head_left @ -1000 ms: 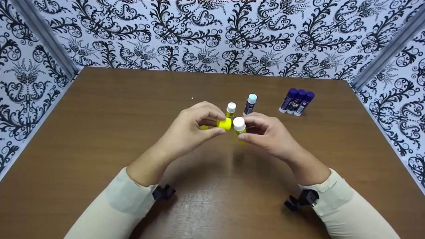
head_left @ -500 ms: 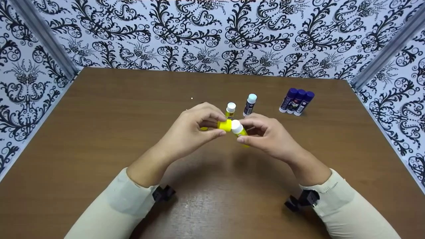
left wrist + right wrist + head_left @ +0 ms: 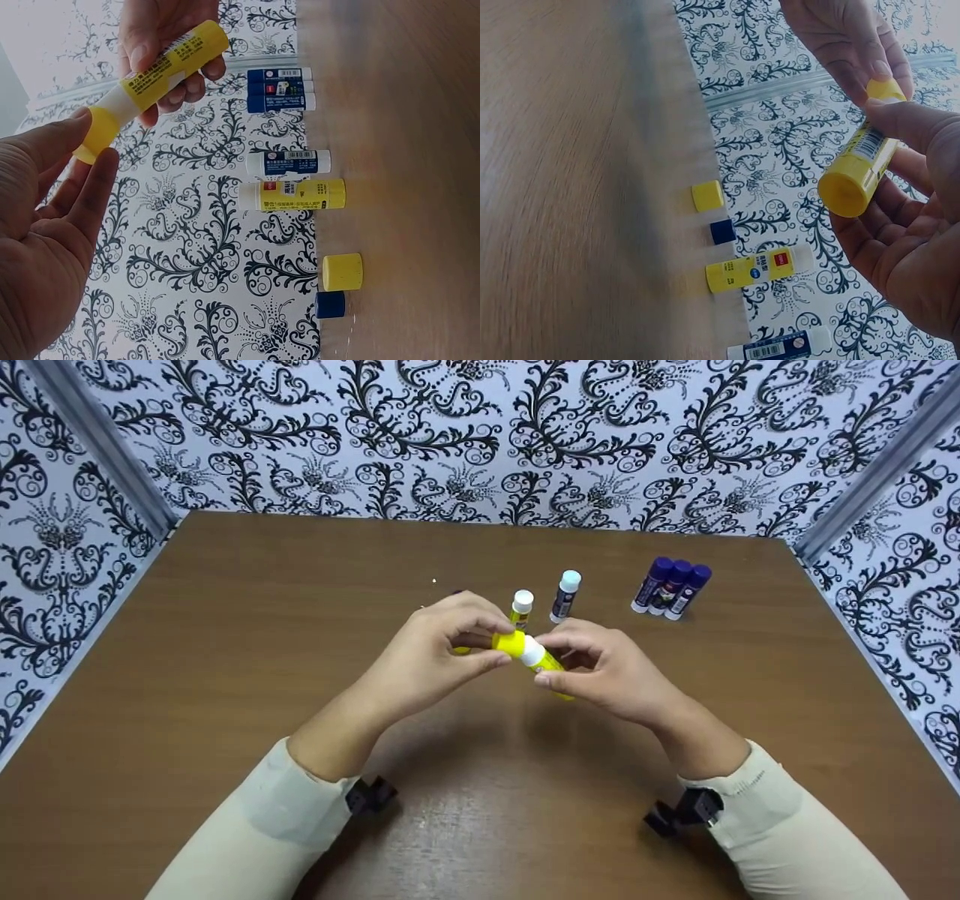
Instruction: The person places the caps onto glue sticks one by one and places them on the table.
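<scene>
My left hand point(image 3: 429, 660) point(image 3: 52, 217) pinches a yellow cap point(image 3: 509, 643) point(image 3: 99, 135) between thumb and fingers. In my right hand point(image 3: 611, 671) point(image 3: 907, 217) is a yellow glue stick point(image 3: 546, 661) point(image 3: 161, 79) point(image 3: 859, 166), gripped round its body and tilted. Its white top meets the cap's open end above the table, the two lined up at a slant. How far the cap sits over the white part, I cannot tell.
Behind the hands stand a yellow glue stick with a white top point(image 3: 521, 607) and a dark blue one point(image 3: 565, 596). Three capped blue sticks point(image 3: 670, 589) stand at the right. A yellow cap point(image 3: 343, 271) and a blue cap point(image 3: 330, 304) are on the table point(image 3: 262, 585).
The glue stick in my right hand has tilted, its white top swinging left to meet the yellow cap. My left hand has hardly moved and still pinches the cap.
</scene>
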The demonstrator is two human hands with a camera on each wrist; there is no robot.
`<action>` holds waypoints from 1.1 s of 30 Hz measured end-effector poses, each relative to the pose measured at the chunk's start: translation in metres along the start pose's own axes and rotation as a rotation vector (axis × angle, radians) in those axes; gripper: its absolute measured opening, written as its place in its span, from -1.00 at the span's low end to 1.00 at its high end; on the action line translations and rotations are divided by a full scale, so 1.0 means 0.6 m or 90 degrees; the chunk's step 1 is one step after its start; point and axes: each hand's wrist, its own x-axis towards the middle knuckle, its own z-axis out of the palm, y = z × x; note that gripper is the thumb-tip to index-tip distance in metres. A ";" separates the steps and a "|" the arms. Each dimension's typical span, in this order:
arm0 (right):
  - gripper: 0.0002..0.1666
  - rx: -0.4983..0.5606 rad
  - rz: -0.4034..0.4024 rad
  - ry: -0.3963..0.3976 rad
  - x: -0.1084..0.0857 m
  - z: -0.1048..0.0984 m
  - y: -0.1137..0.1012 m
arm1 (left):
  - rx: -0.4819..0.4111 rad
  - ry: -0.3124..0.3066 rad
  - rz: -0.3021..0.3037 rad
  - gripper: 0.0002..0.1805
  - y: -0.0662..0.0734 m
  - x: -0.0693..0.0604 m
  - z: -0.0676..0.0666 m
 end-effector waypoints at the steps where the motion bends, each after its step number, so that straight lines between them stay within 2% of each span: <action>1: -0.57 -0.002 -0.003 -0.002 0.000 0.000 0.000 | 0.001 -0.001 0.001 -0.69 -0.001 0.000 0.000; 11: -0.59 -0.023 -0.014 -0.011 0.000 0.001 -0.004 | 0.019 -0.014 0.000 -0.66 -0.001 0.000 0.001; 22: -0.60 -0.039 -0.002 -0.021 -0.001 0.002 -0.006 | 0.024 -0.033 -0.016 -0.66 -0.004 0.000 0.005; 28: -0.65 -0.034 0.017 -0.016 -0.001 0.002 -0.006 | 0.044 -0.037 -0.021 -0.67 -0.003 -0.001 0.004; 33: -0.67 -0.044 0.011 -0.012 -0.002 0.001 -0.006 | 0.066 -0.044 -0.024 -0.66 -0.002 0.000 0.003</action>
